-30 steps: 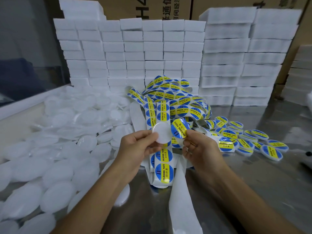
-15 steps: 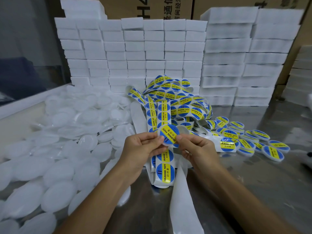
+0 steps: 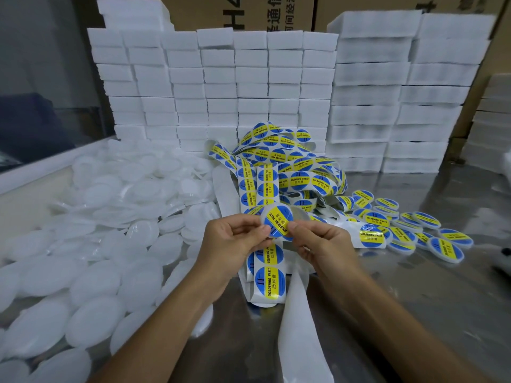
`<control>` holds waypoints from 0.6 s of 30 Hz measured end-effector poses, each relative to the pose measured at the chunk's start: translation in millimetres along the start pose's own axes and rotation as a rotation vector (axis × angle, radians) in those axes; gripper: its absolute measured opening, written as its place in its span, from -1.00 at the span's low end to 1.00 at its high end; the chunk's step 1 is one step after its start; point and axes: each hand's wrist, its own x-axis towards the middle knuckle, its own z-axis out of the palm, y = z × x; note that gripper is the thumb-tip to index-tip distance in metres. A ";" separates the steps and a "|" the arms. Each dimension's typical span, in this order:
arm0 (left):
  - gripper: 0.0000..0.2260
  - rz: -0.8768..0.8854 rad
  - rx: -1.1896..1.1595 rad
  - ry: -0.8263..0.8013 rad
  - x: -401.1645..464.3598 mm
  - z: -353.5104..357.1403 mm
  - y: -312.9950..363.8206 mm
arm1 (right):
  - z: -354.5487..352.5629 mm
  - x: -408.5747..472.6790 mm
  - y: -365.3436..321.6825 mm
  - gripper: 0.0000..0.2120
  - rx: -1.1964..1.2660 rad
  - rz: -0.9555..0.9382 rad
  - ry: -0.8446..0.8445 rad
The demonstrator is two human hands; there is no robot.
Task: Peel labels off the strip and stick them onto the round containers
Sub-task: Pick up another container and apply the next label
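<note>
foam blocks stood stacked at the back | unlabelled containers lay heaped at left | label strip tangled at centre | left hand and right hand both pinched one round container, held between them, its label facing up

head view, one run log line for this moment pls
left hand holds container | right hand presses label on | labelled pile right
</note>
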 end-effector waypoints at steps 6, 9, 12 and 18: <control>-0.84 0.151 0.195 -0.040 -2.6 -1.5 -0.4 | -2.1 0.1 1.8 -0.80 -0.018 -0.045 0.007; -0.88 0.166 0.225 -0.048 -2.8 -0.8 -1.2 | -1.7 -0.1 6.9 -0.74 -0.095 -0.143 0.055; -0.90 0.138 0.155 -0.062 -3.3 0.1 0.3 | 0.4 1.0 14.0 -0.63 -0.265 -0.275 0.090; -0.67 0.041 -0.032 -0.103 -1.8 -2.0 4.3 | 2.4 1.3 16.7 -0.51 -0.274 -0.349 0.013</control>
